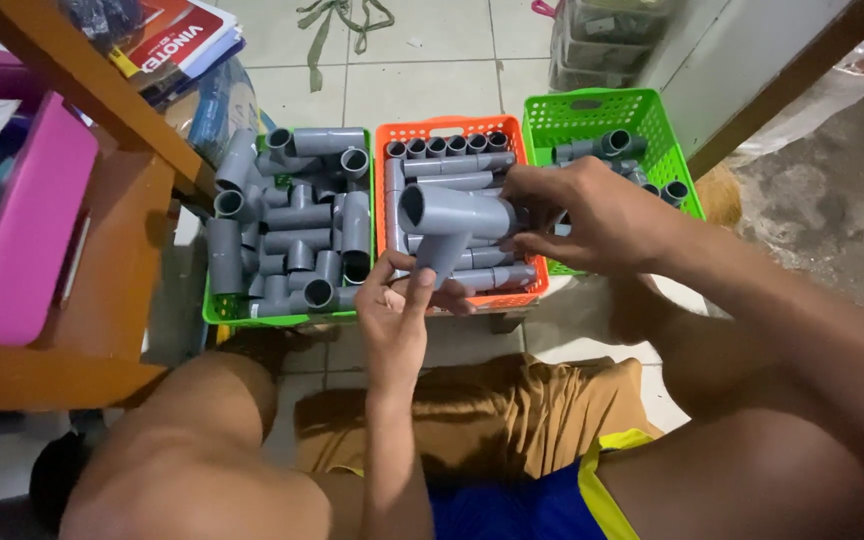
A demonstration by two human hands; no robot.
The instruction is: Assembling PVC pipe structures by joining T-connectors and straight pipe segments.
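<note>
A grey plastic tee pipe fitting [452, 222] is held above the orange basket [452, 128]. My right hand [592, 215] grips its right end. My left hand [397, 315] holds the fitting's lower branch from below with thumb and fingers. The orange basket holds several grey straight pipe pieces [457, 165]. A green basket [217, 308] on the left is heaped with grey tee fittings [297, 215]. Another green basket [602, 110] on the right holds a few grey fittings [617, 145].
A wooden shelf frame [102, 110] stands at the left with a pink box [27, 235] and books on it. The baskets sit on a white tiled floor [432, 60]. My bare knees flank the baskets. A crate stands at the top right.
</note>
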